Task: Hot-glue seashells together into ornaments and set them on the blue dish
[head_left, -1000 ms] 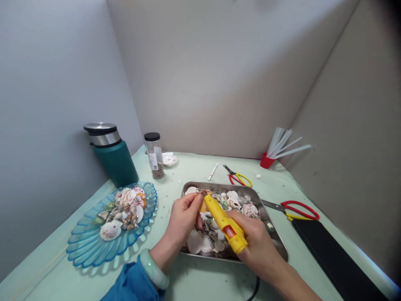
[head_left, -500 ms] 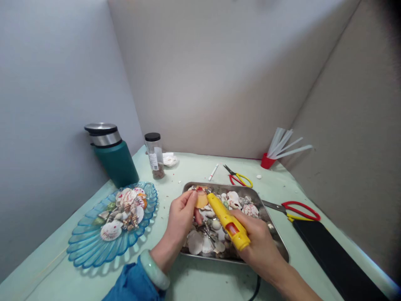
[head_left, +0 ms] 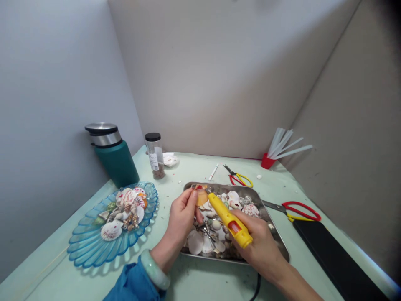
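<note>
My left hand pinches a small orange shell over the metal tray, which holds several seashells. My right hand grips a yellow glue gun; its nozzle points up and left and touches the orange shell. A pale green bangle sits on my left wrist above a blue sleeve. A black cord runs down from the gun off the bottom edge.
A blue glass shell-shaped dish with several shells lies at left, a teal flask and a small jar behind it. Two scissors, a red cup of glue sticks, a white marker and a black slab lie to the right.
My left hand turned the orange shell and lifted it slightly; the glue gun followed with its tip on the shell. My right hand shifted a little to the right.
</note>
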A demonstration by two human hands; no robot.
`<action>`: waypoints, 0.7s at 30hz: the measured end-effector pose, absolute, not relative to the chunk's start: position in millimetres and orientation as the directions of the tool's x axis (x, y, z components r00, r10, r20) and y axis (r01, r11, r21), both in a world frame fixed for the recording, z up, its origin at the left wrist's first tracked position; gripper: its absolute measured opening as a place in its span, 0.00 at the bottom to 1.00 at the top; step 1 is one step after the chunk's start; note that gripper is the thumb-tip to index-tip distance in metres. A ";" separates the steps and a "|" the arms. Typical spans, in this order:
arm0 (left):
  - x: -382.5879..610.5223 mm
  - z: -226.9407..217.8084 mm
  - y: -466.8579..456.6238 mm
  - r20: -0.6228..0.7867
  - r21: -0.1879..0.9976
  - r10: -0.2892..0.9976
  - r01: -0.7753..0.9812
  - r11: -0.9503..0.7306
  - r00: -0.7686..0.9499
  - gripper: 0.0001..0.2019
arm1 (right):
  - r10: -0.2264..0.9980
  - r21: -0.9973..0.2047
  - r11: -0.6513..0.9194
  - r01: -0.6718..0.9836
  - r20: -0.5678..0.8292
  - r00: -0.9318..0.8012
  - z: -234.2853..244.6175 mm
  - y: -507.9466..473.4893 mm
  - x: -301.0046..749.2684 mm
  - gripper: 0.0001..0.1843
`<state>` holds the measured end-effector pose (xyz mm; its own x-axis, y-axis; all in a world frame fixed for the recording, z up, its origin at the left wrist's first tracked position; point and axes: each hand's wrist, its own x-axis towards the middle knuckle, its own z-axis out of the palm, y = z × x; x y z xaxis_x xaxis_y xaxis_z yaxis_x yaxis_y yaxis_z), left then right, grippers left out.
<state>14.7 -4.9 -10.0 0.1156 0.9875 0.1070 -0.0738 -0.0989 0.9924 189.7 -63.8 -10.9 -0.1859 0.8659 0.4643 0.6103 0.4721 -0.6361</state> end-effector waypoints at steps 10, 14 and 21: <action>15.4 -10.7 -4.5 0.093 0.995 0.978 -0.046 -0.086 0.188 0.12 | 0.855 -0.644 0.500 0.578 0.472 -0.215 -6.2 -63.0 187.4 0.07; 15.2 -10.4 -4.3 0.067 0.998 0.971 -0.028 -0.062 0.231 0.13 | 0.861 -0.652 0.500 0.569 0.445 -0.247 -6.0 -63.9 187.0 0.05; 16.2 -7.8 -6.3 0.050 0.999 0.967 -0.010 -0.050 0.249 0.13 | 0.866 -0.659 0.483 0.576 0.456 -0.205 -9.0 -63.8 186.9 0.06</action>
<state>16.2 -6.3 -7.8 0.2493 0.9671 0.0504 -0.0098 -0.0495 0.9987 186.9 -63.8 -9.0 -0.2047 0.8662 0.4558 0.5759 0.4831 -0.6595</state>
